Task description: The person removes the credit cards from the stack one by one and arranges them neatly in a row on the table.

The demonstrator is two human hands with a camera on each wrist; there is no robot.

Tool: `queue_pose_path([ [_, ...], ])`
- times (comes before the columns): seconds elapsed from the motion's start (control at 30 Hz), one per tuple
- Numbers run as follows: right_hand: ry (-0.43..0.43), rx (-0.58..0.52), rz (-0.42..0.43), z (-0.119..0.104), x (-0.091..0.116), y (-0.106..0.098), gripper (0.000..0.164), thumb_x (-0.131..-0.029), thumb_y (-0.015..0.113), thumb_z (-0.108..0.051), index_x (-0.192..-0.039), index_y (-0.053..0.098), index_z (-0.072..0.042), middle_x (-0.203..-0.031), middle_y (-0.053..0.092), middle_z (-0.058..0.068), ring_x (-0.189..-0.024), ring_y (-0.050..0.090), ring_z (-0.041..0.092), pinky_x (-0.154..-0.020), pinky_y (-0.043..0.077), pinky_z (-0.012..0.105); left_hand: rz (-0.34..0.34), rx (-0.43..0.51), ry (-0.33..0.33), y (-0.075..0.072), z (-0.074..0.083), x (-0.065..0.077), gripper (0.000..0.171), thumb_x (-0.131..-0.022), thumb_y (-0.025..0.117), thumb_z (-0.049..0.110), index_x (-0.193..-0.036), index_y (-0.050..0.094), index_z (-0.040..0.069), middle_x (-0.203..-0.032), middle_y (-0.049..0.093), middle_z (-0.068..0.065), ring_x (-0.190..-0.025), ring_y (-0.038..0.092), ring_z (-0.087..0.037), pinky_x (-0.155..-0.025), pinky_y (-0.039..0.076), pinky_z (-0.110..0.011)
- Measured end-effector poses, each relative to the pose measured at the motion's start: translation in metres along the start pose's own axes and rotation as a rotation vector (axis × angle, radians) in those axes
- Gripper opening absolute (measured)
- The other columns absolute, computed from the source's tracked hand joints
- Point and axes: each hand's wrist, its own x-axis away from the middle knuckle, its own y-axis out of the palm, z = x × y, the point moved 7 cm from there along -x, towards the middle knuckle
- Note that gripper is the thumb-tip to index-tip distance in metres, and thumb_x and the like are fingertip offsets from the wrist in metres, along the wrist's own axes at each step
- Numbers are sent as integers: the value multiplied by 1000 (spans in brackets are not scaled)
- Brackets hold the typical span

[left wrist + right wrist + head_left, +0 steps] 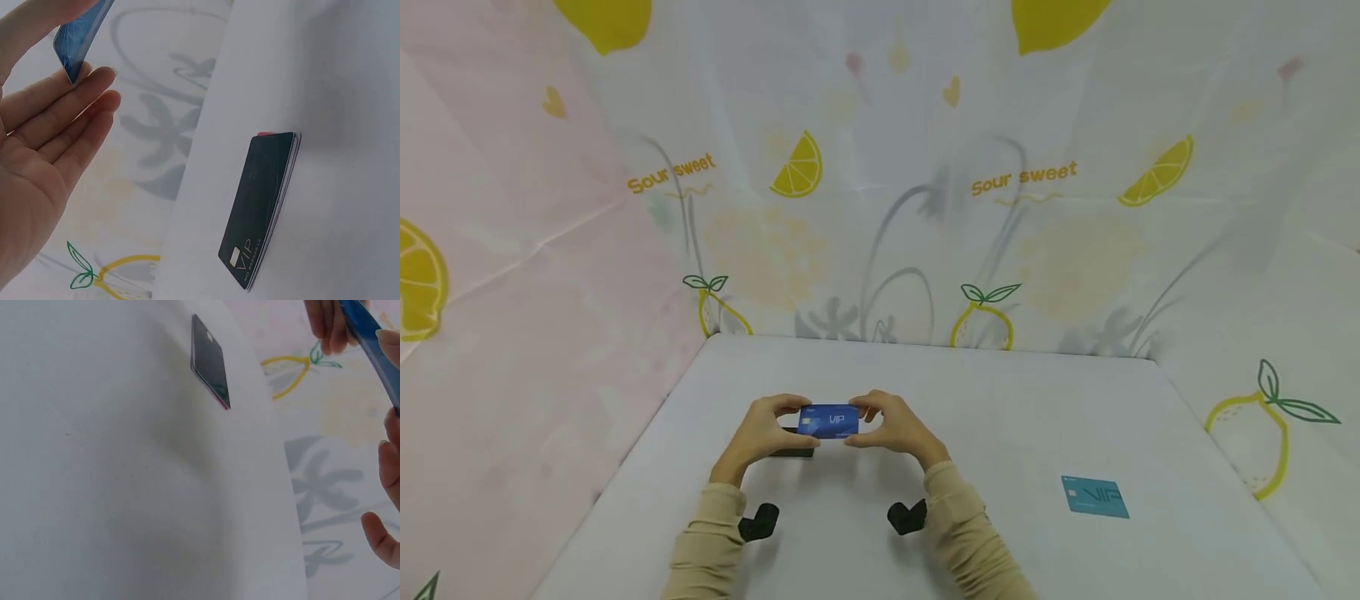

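Raised above the table, a dark blue VIP card [828,422] faces the head camera, its chip toward the left. My left hand [762,430] pinches its left end between thumb and fingers. At the other end, my right hand [897,428] pinches it the same way. In the left wrist view the blue card [78,40] appears edge-on, with the lower fingers [69,125] extended below it. Beneath and behind the left hand, a small stack of cards with a black VIP card [259,206] on top lies on the table.
A teal VIP card [1095,497] lies alone on the right side of the white table [1000,433]. Lemon-printed cloth [887,208] hangs behind and along both sides. Black wrist-worn pieces [760,523] show beside the forearms.
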Motion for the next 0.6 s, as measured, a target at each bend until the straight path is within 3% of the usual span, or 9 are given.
queue_pose_path([
  [0.2,7,4,5,0,6,-8,53,-72,80,-19,-118,62,1,-93,61,9,-85,56,21,-73,45,25,19,-4,0,8,2,-2,59,-61,89,19,-110,64,-5,-110,65,-19,-104,59,-39,-89,46,-54],
  [0.4,-4,11,12,2,13,-16,53,-72,80,-18,-117,61,3,-93,61,13,-85,56,25,-72,45,26,35,31,11,17,8,-4,59,-61,89,17,-109,65,-6,-109,65,-19,-104,60,-39,-88,47,-53],
  [0.6,-3,5,31,6,20,-22,53,-72,80,-17,-117,62,4,-92,60,9,-84,56,24,-73,49,32,37,57,34,25,14,-6,59,-61,88,16,-109,64,-6,-109,65,-19,-104,59,-39,-88,46,-56],
])
